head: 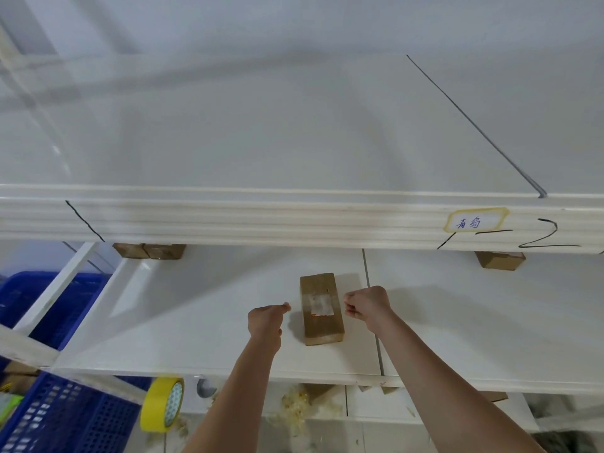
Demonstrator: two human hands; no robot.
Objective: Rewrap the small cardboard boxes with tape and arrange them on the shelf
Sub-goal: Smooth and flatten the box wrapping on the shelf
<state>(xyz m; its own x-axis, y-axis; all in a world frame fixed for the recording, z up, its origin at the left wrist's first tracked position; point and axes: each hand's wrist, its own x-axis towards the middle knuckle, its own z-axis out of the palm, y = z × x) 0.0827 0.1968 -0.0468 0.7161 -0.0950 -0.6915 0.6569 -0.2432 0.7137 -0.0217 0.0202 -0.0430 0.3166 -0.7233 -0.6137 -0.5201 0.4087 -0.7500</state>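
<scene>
The left hand [266, 320] and right hand [367, 305] sit either side of the box [322, 308], close to it but not touching, each with fingers curled and fingertips pinched together. They look set to stretch something thin across the box, perhaps clear tape, though no strip shows between them, so whether they grasp anything I cannot tell. The box lies flat on the middle shelf [196, 322], long side running near to far, with a pale patch of old label or tape on its top face; lying it flat there likely steadies it for wrapping. At the far edge of the same shelf, half hidden under the board above, sit more boxes: a pair on the left [150, 250] and one on the right [500, 259], probably already placed. The upper shelf [294, 125] is a wide white board with pen lines across it and a handwritten label [475, 221] on its front edge. A yellow tape roll [163, 405] hangs at the near left below the shelf, within reach. Blue crates [65, 416] stand at left, and scraps of peeled tape [295, 407] litter the lower level.
</scene>
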